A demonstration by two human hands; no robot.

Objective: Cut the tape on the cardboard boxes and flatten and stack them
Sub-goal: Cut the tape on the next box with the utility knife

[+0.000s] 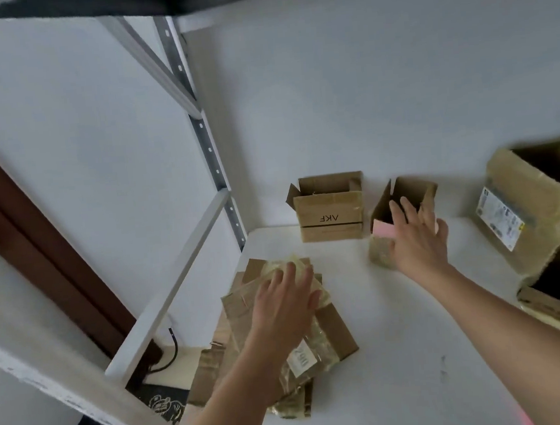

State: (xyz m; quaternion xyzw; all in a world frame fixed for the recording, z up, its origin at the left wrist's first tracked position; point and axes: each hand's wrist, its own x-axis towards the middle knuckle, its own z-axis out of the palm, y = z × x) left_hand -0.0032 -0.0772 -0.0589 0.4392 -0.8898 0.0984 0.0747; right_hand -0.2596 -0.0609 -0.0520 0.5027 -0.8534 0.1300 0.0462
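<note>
Two hands are in view, the left (285, 308) and the right (416, 237). Two small open boxes stand at the back of the white bench (402, 354): one printed box (329, 213) and one plain box (404, 215). One stack of flattened boxes (283, 341) lies at the left; it seems to hold three or four sheets, though overlap hides the edges. At least two large boxes (535, 210) sit at the right.
</note>
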